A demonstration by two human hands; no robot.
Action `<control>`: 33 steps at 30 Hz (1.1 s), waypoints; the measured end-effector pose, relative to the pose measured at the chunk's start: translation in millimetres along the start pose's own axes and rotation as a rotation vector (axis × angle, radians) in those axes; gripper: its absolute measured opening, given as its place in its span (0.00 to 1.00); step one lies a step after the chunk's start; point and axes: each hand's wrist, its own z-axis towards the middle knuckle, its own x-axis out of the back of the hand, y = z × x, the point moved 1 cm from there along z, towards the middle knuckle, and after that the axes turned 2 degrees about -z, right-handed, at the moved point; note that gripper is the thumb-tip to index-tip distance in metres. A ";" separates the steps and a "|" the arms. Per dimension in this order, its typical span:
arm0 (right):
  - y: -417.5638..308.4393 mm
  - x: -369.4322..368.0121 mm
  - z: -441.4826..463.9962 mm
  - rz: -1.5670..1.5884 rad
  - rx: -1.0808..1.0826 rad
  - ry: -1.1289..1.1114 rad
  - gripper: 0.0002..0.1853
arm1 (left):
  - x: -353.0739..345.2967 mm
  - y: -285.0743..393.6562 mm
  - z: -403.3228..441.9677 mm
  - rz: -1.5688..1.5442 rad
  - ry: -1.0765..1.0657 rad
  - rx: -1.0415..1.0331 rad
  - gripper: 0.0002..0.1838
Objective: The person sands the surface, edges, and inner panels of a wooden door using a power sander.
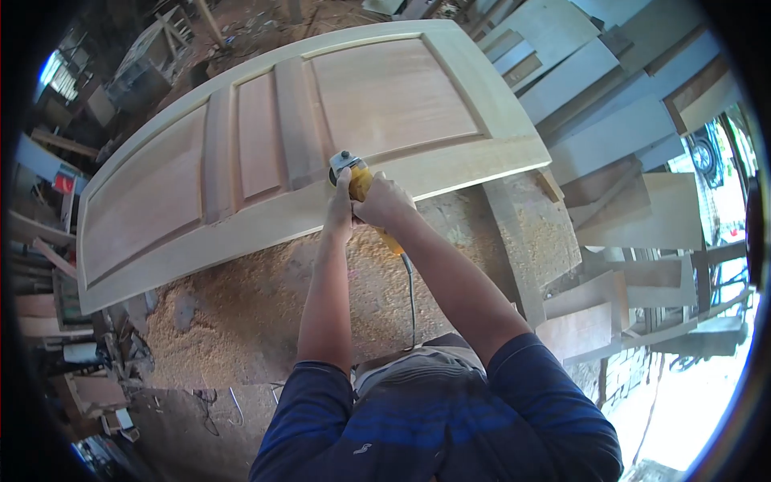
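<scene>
A yellow power tool with a silver head [359, 178] rests at the near edge of a large wooden panel door [301, 173]. My left hand [340, 206] is closed around the left side of the tool near its head. Wrapped over the tool's body from the right is my right hand [385, 201]. From the tool's rear a dark cord [412, 297] runs down toward my body. The face of the tool against the wood is hidden. The door lies flat, with recessed panels framed by paler wood.
Under the door is a workbench [265, 321] strewn with wood shavings. Wooden boards [618, 145] are stacked along the right side, beside a bright opening. A wheel [705, 153] shows at the far right. Scrap wood and clutter stand at the left.
</scene>
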 end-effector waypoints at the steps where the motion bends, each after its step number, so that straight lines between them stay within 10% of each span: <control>1: 14.9 12.0 0.2 0.011 -0.020 0.005 0.41 | -18.3 -5.9 6.7 -0.008 -0.039 0.005 0.42; 33: 404.2 245.7 71.6 0.097 -0.285 0.233 0.41 | -464.9 -132.1 123.5 0.204 -0.282 0.137 0.45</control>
